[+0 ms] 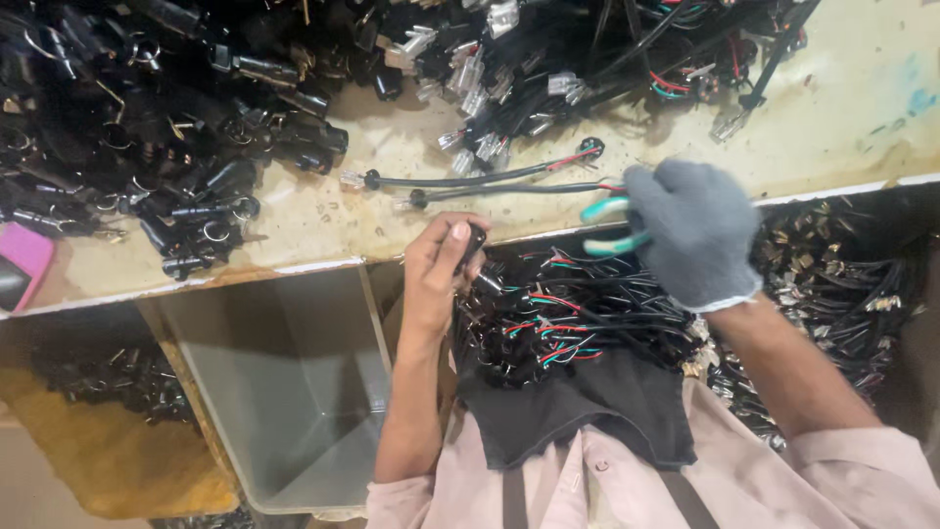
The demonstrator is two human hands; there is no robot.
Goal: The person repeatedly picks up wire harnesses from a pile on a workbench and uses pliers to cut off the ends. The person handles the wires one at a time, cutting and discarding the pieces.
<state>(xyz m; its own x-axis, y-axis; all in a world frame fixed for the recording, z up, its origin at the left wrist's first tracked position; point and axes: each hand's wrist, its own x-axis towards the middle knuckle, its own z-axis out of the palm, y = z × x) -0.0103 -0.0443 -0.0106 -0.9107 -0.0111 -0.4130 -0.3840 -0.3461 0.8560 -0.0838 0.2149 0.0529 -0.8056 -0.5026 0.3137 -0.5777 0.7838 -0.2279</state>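
Grey knit covers the right hand, which is closed round a pair of teal-handled pliers, their nose pointing left toward the two black leads lying side by side on the pale, scuffed counter. The left hand is bare and sits just below the counter's front edge, its fingers pinched on a small black plug-like part; whether a wire already runs from it I cannot tell. Between the two hands, in the person's lap, lies a thick bundle of black wires with red and green cores showing, resting over a dark cloth. To my eye the work stands at the fitting stage: one part held ready in the left hand, the tool poised in the right, the two not yet brought together. The next move would seem to call for bringing part and plier nose to the same spot and a steady, square squeeze. Heaps of black sockets and finished leads with clear connectors crowd the back of the counter, and a grey plastic bin sits below its edge to the left.
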